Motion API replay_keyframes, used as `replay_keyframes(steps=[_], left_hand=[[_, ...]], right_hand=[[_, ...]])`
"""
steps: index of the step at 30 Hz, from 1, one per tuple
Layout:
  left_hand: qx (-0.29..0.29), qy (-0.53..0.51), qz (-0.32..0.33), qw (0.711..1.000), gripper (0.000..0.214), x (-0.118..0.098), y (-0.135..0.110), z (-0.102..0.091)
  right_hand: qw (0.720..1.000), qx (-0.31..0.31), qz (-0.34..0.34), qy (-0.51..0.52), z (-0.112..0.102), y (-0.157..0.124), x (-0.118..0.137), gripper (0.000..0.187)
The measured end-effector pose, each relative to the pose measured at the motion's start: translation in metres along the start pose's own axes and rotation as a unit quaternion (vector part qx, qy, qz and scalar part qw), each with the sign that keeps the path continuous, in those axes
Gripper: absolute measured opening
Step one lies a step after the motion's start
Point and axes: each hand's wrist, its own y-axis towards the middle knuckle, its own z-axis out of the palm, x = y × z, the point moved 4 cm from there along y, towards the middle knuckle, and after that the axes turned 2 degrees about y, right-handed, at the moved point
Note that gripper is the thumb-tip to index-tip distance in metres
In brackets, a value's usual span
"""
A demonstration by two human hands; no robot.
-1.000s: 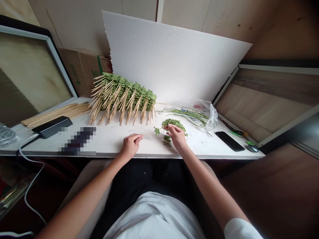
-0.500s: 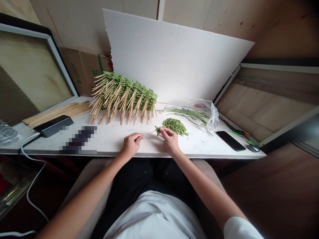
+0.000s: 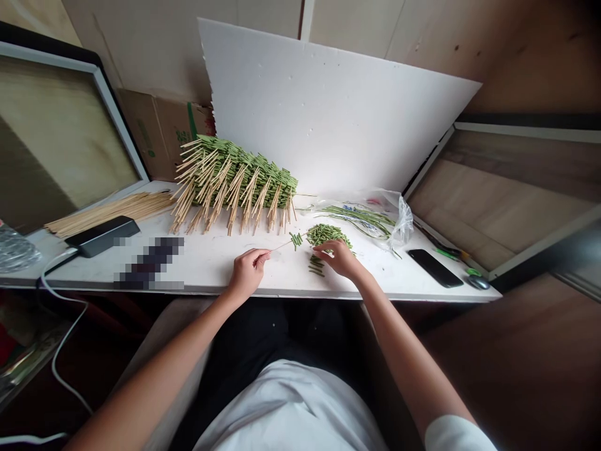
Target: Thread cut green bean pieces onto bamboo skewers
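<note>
My left hand (image 3: 248, 270) is closed in a pinch on the end of a thin wooden skewer (image 3: 280, 245). Several short green bean pieces (image 3: 296, 240) are threaded crosswise near the skewer's far end, held just above the table. My right hand (image 3: 339, 258) hovers at the near edge of a heap of cut green bean pieces (image 3: 323, 233), thumb and fingers a little apart, with nothing visible between them. Beneath its fingertips, a few loose pieces (image 3: 316, 265) lie in a short row on the white table.
Behind my hands, a large stack of filled skewers (image 3: 235, 178) leans along a white foam board (image 3: 338, 113). Bare skewers (image 3: 113, 210) lie at left near a black device (image 3: 102, 236). A clear plastic bag (image 3: 400, 219) with long green stems and a phone (image 3: 435, 267) lie at right.
My right hand has let go of the threaded bean pieces and moved right to the heap. The skewer's pieces now show uncovered. My left hand stays almost where it was.
</note>
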Motion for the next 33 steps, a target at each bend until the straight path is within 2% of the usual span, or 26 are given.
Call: replay_keyframes(steps=[3, 9, 12, 15, 18, 22, 26, 28, 33], left_hand=[[0.002, 0.000, -0.005, 1.000, 0.017, 0.000, 0.000, 0.000], [0.008, -0.002, -0.001, 1.000, 0.018, -0.003, 0.001, 0.000], [0.010, -0.003, -0.003, 1.000, 0.018, -0.004, 0.001, -0.001], [0.011, -0.006, -0.003, 1.000, 0.018, -0.003, 0.001, -0.001], [0.013, -0.008, 0.002, 1.000, 0.019, -0.001, 0.000, 0.000], [0.015, -0.007, 0.009, 1.000, 0.019, -0.001, 0.000, 0.001], [0.023, -0.005, 0.012, 1.000, 0.019, -0.003, 0.000, 0.000], [0.025, -0.003, 0.015, 1.000, 0.020, -0.004, 0.000, 0.000], [0.028, -0.004, 0.020, 0.999, 0.020, -0.004, 0.000, 0.001]], right_hand=[[0.994, 0.010, -0.046, -0.097, 0.002, -0.003, -0.001, 0.014], [0.990, 0.011, -0.060, -0.128, 0.003, -0.004, 0.004, 0.009], [0.996, -0.028, -0.058, -0.064, -0.002, -0.003, 0.006, 0.008], [0.995, -0.075, 0.008, 0.072, -0.006, -0.002, 0.002, 0.016], [0.965, -0.095, 0.088, 0.230, -0.004, -0.003, -0.003, 0.030], [0.895, -0.116, 0.136, 0.408, 0.002, -0.003, -0.006, 0.039], [0.828, -0.113, 0.170, 0.522, 0.009, -0.002, -0.007, 0.040], [0.815, -0.109, 0.169, 0.544, 0.011, -0.002, -0.006, 0.040], [0.814, -0.105, 0.168, 0.546, 0.015, -0.003, 0.000, 0.040]])
